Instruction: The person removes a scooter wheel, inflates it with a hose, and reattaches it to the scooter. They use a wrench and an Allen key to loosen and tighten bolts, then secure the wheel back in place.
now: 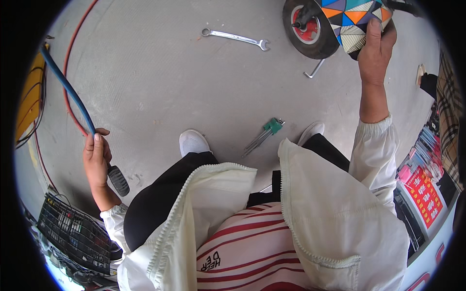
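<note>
My left hand [97,154] grips a blue hose [71,91], with a dark ribbed fitting [118,180] hanging just below my fingers. At the upper right my right hand [374,52] holds a panel [350,22] with colourful triangles, thumb over its face. Beside the panel is a black tyre on a red-and-silver wheel [307,30]; what lies behind the panel is hidden. A hex key [314,70] lies on the floor under the wheel. A combination wrench [235,38] lies farther left, and a green holder of hex keys [273,127] lies between my feet.
A red hose [66,95] runs over the grey floor [233,87]. Yellow equipment [30,94] stands at the left, a black wire basket [73,235] at the lower left. At the right are a red sign [422,195], pink and blue goods [422,153] and a person in plaid [447,116].
</note>
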A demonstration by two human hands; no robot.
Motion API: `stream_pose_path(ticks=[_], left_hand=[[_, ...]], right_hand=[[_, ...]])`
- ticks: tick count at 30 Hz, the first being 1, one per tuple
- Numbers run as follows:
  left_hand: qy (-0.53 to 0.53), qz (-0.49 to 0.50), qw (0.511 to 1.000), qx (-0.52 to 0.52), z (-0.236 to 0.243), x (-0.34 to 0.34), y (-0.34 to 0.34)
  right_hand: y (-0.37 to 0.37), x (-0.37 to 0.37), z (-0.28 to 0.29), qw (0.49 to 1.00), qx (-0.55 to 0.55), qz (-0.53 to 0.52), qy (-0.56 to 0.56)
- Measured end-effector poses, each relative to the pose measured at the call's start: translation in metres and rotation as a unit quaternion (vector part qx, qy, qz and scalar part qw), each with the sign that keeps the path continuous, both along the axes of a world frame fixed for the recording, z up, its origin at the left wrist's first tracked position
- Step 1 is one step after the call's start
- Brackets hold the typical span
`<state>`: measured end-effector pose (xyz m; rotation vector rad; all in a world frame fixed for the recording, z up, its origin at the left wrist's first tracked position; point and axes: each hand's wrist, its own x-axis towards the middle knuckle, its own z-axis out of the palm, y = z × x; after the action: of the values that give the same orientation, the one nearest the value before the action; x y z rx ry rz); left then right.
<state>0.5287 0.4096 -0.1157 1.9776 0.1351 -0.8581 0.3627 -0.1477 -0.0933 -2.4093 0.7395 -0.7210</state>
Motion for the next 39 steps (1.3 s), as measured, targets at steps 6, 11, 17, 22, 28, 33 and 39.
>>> stream_pose_path(ticks=[6, 11, 17, 22, 28, 33, 39], left_hand=[[0.078, -0.161, 0.978, 0.107, -0.085, -0.030, -0.022], [-0.060, -0.369, 0.906, 0.200, -0.088, -0.012, -0.041], [-0.194, -0.388, 0.884, 0.177, -0.037, 0.043, -0.083], [-0.255, -0.404, 0.859, 0.183, -0.006, 0.033, -0.073], [-0.132, -0.170, 0.971, 0.108, 0.034, -0.084, -0.042], [-0.111, 0.169, 0.969, 0.140, 0.062, -0.198, 0.029], [0.031, 0.356, 0.926, 0.125, 0.001, -0.366, 0.068]], right_hand=[[0.052, -0.132, -0.070, 0.989, 0.062, -0.133, 0.014], [0.148, -0.198, -0.113, 0.852, 0.009, 0.323, 0.413], [0.162, -0.218, -0.155, 0.780, -0.069, 0.465, 0.412], [0.111, -0.206, -0.130, 0.812, -0.055, 0.438, 0.381], [0.029, -0.204, -0.100, 0.888, -0.048, 0.312, 0.335], [0.026, -0.206, -0.121, 0.840, -0.068, 0.347, 0.411], [0.062, -0.210, -0.132, 0.813, -0.173, 0.372, 0.412]])
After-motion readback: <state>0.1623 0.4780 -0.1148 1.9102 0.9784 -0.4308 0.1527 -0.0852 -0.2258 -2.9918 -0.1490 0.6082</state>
